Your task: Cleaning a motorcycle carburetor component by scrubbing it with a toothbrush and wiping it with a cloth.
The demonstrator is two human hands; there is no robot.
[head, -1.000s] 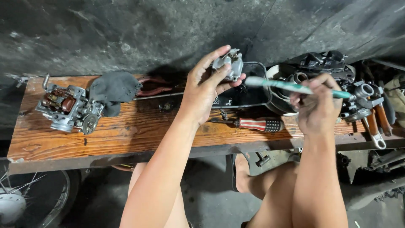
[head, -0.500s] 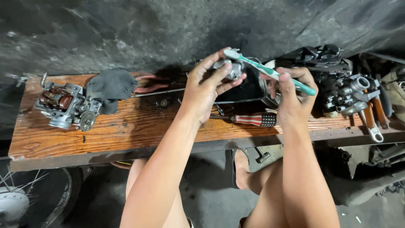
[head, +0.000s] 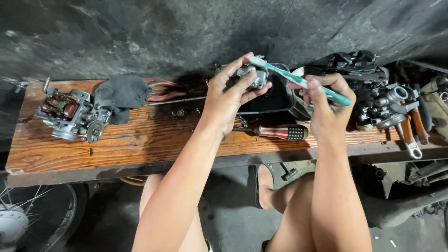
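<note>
Wheel (head: 28,219) cut off bottom-left.

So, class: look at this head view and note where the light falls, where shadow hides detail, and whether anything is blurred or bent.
Head view: even light on the left hand, right hand, toothbrush and small metal part, all sharp; deep shadow in the black tray and on the wall behind; no strong glare; the wooden bench edge bows slightly, a wide-lens effect.

arms: bare, no sleeves | legs: bare | foot: dark sandal (head: 258,186)
</note>
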